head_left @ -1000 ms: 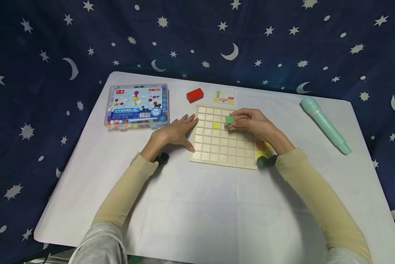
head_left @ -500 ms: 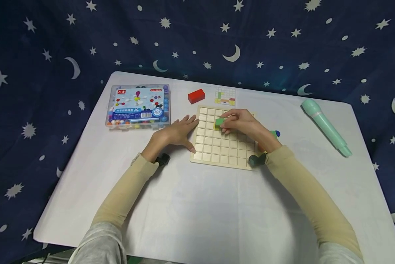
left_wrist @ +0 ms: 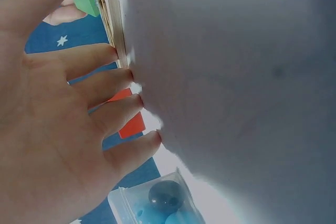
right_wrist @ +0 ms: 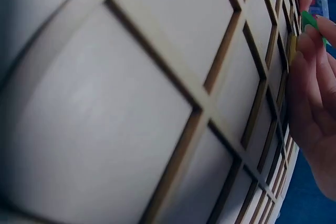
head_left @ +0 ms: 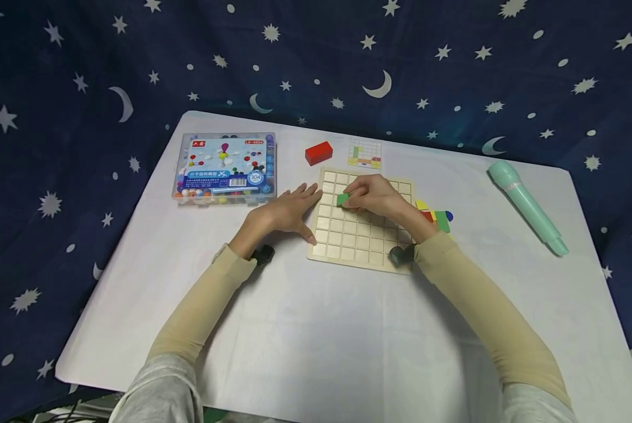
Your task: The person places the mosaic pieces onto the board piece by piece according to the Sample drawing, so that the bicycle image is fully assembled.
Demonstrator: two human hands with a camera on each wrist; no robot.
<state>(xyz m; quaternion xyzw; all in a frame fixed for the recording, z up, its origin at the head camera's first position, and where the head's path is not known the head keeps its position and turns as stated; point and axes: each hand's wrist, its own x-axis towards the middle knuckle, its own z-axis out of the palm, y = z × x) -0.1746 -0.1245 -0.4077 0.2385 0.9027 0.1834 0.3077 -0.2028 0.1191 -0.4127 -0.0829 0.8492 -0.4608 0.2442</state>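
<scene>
A pale wooden grid board [head_left: 349, 241] lies flat on the white table. My left hand [head_left: 286, 212] rests at its left edge, fingers spread; in the left wrist view the fingertips touch the board's side or the table beside it. Over the upper left squares, my right hand [head_left: 375, 197] pinches a small green block [head_left: 342, 200] between thumb and fingers. The same green block [right_wrist: 308, 19] shows at the right edge of the right wrist view, with a yellow block [right_wrist: 293, 48] low on the board near the fingers. In the head view the right hand covers that yellow block.
Right of the board lie several coloured pieces [head_left: 440, 218], partly behind the right wrist. Behind it are a red block [head_left: 319, 153] and a small pattern card [head_left: 365, 154]. A clear box of beads [head_left: 224, 168] stands left, a mint-green microphone [head_left: 527, 207] right.
My right hand has carried the green block leftward across the board, past the yellow block. More coloured pieces show on the right. The left hand stays at the board's edge.
</scene>
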